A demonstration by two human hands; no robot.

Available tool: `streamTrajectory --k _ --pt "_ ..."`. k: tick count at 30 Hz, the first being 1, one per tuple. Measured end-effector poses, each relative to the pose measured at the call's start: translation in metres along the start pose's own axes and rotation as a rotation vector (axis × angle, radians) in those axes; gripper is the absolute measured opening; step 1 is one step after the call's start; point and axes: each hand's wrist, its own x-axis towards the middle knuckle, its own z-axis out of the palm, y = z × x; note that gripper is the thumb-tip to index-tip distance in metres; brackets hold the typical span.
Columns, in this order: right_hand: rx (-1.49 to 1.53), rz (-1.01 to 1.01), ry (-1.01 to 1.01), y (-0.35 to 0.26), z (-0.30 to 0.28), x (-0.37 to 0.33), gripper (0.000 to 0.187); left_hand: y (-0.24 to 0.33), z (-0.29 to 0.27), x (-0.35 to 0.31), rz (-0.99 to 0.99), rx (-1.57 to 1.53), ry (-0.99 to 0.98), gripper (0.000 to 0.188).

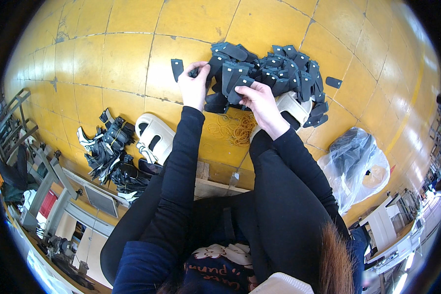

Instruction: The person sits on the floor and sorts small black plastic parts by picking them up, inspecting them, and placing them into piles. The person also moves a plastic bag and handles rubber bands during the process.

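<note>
One dark flat piece (246,80) is pinched by the right hand (262,104) at the near side of a dark pile (290,69); whether anything is gripped by the left hand (193,86), farther left, cannot be told. Yellow rubber bands (241,129) are scattered nearer.

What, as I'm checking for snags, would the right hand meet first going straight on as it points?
Probably the overlapping dark rounded tabs just beyond the pinched dark tab in the right hand; whether they touch it or lie lower is unclear.
</note>
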Motion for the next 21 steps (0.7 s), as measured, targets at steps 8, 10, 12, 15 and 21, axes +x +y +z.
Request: streamTrajectory --k 8,10,12,15,21 --pt "-0.043 0.058 0.005 0.006 -0.001 -0.004 0.011 -0.012 -0.015 0.013 0.202 0.247 0.016 0.019" --pt "-0.041 0.054 0.012 0.007 0.0 -0.004 0.012 -0.008 -0.01 0.007 0.398 0.383 0.095 0.023" --pt "-0.029 0.035 0.021 0.008 -0.001 -0.002 0.012 -0.004 -0.003 -0.007 0.242 0.292 0.024 0.028" --pt "-0.067 0.022 0.029 0.012 -0.004 0.001 0.014 -0.002 0.009 -0.03 -0.182 0.047 -0.212 0.029" --pt "-0.465 -0.025 0.004 0.02 -0.006 0.001 0.022 -0.01 0.007 -0.02 -0.074 0.202 -0.212 0.036"
